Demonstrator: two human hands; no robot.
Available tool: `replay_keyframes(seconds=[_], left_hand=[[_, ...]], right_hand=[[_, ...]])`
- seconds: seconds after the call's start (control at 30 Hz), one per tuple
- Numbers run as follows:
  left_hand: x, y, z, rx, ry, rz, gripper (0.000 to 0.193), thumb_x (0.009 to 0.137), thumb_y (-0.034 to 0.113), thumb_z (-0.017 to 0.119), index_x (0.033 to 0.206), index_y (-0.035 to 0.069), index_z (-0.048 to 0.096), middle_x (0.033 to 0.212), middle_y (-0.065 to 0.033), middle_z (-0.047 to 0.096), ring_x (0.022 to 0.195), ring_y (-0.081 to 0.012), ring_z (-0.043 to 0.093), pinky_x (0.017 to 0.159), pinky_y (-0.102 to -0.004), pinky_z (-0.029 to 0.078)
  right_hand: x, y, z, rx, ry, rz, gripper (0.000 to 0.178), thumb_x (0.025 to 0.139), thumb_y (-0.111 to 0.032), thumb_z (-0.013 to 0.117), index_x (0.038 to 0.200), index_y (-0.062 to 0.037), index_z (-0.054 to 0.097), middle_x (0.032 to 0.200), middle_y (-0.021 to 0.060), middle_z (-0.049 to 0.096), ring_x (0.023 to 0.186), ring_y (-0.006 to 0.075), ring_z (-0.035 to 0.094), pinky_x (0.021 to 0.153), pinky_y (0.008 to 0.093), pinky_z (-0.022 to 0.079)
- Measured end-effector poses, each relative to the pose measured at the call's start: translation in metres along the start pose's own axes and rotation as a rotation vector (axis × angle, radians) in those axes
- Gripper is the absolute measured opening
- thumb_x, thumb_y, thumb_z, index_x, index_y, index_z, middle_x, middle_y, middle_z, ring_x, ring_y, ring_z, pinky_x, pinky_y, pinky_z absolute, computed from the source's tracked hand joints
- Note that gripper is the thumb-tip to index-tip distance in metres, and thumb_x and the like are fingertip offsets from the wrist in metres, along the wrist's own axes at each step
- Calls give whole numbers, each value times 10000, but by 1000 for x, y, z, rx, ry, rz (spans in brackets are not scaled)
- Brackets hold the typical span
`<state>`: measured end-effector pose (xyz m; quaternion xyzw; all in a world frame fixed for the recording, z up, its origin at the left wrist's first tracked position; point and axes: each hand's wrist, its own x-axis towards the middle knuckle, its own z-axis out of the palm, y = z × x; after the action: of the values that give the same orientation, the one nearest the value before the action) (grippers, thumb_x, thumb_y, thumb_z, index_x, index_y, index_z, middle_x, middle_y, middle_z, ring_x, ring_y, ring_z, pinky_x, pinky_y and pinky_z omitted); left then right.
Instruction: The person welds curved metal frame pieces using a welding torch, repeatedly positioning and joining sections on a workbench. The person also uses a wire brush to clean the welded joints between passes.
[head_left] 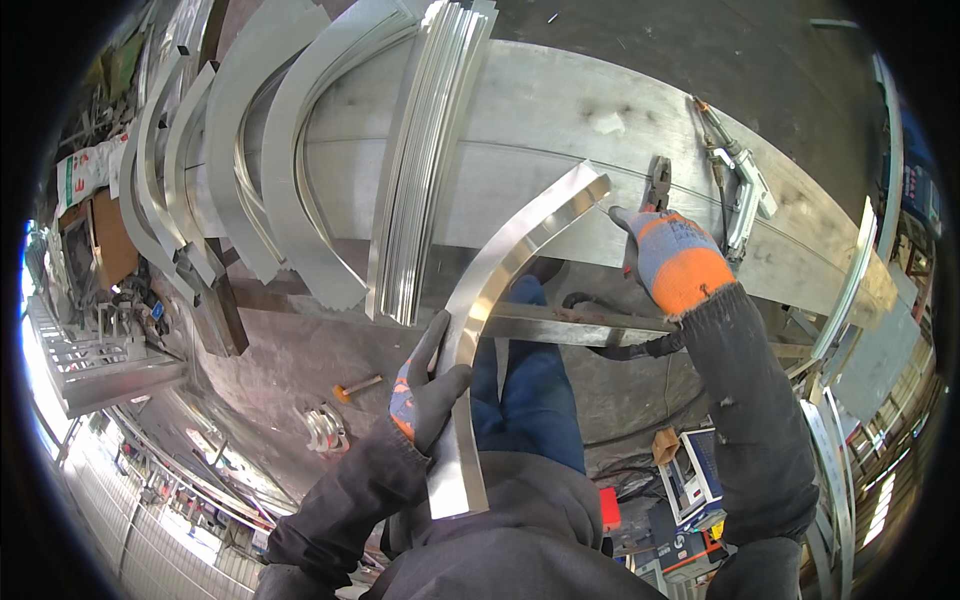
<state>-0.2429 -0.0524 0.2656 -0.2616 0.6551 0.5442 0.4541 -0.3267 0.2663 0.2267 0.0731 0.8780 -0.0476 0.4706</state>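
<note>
My left hand (428, 385), in a grey, orange and blue glove, is closed around the lower part of a curved, shiny metal channel (490, 285). The piece rises from near my body, and its far end bends right over the workbench edge. On the right, my right hand (680, 255), gloved in grey and orange, is closed on a pair of pliers (657, 186). Their dark jaws point away from me above the bench, and a bit of red handle shows by the palm. The pliers and the channel are apart.
Flat curved sheets (300, 150) and a stack of straight metal strips (425, 170) lie across the metal workbench (560, 110). A silver gun-shaped tool (745, 195) with a hose rests at its right. On the floor are a hammer (358, 388) and a machine (690, 545).
</note>
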Motion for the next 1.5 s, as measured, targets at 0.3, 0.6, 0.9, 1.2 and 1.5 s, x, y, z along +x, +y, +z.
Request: replay_keyframes(seconds=[0.3,0.6,0.9,1.2,1.5], left_hand=[[24,11,-55,-258,-432,-326,718,933,263,531,1614,124,351,1056,-101,611,640,-115,571,558,-274,496],[0,43,-60,-112,-482,-75,731,934,289,586,1596,65,372,1036,-43,623,867,-86,564,752,-232,472],[-106,110,-81,-70,-760,-150,767,931,268,612,1607,31,339,1159,-149,689,736,-189,695,557,-297,556],[-131,149,-124,-137,-1005,86,827,981,614,437,1411,-90,500,1251,-295,666,855,-343,754,574,-410,632],[-159,159,-100,-263,-539,451,1019,973,800,225,1072,-110,674,1305,-376,615,833,-472,752,563,-483,659]], right_hand=[[19,25,75,638,436,-278,503,952,-106,626,1437,-237,603,876,196,685,836,359,698,851,443,555],[-21,-5,85,1186,807,-60,281,982,-90,678,1262,-88,668,1069,56,692,873,133,652,705,299,530],[-185,43,-13,1583,598,-418,920,841,-636,785,1441,-16,465,993,94,699,618,93,576,498,238,441],[-292,19,22,1748,1008,-483,696,868,-544,797,1260,-62,482,1078,209,668,523,141,554,423,251,418],[-336,-8,50,1718,1240,-398,840,725,-559,908,1279,-88,489,1141,221,649,675,204,648,404,258,473]])
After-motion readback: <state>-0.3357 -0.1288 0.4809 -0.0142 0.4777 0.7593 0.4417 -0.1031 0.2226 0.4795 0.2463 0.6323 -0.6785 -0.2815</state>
